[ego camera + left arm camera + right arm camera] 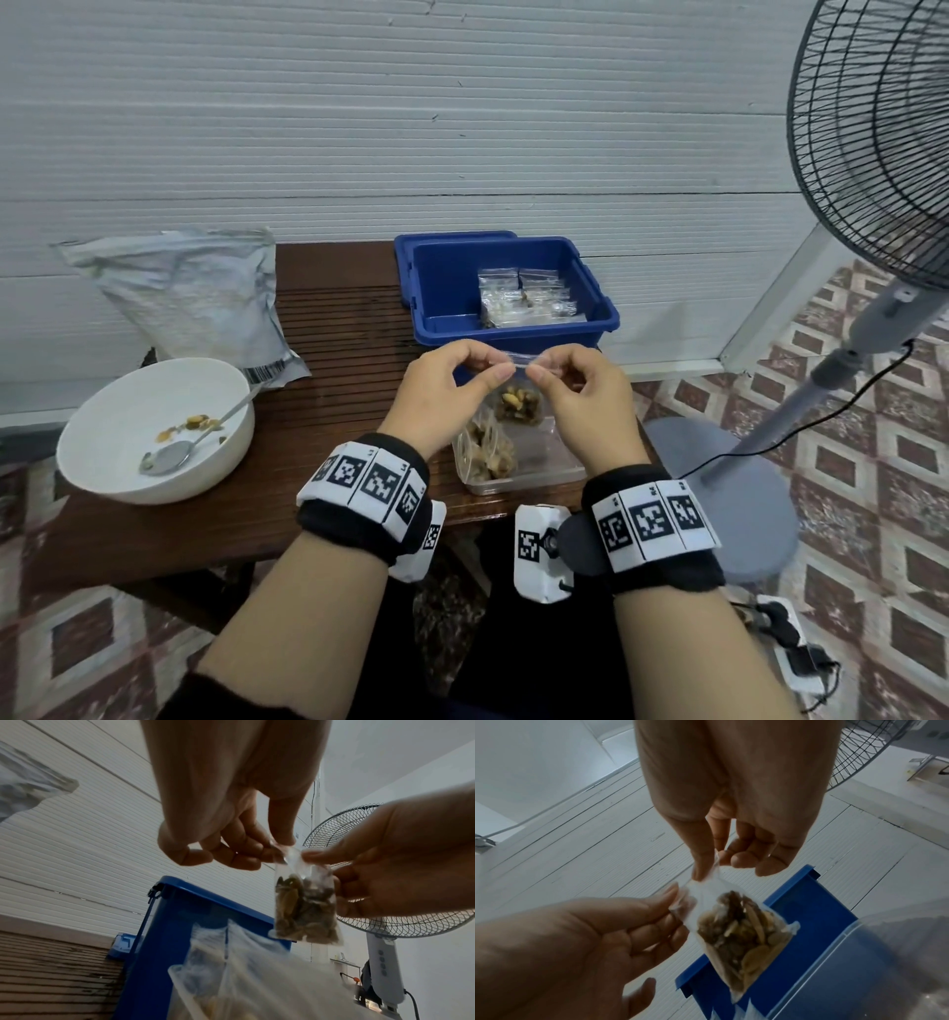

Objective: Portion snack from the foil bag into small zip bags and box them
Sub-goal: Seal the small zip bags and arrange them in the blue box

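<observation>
At the centre of the frame your left hand (445,391) and right hand (583,395) both pinch the top edge of a small zip bag (518,403) with snack, above the clear box (524,475), below the blue bin (506,329)

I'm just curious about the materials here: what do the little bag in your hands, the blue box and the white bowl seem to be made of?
The small zip bag looks like thin clear plastic film: the snack shows through and it creases. The blue box seems moulded plastic, smooth with a slight sheen. The white bowl is glossy, perhaps ceramic or melamine; I cannot tell which.
</observation>
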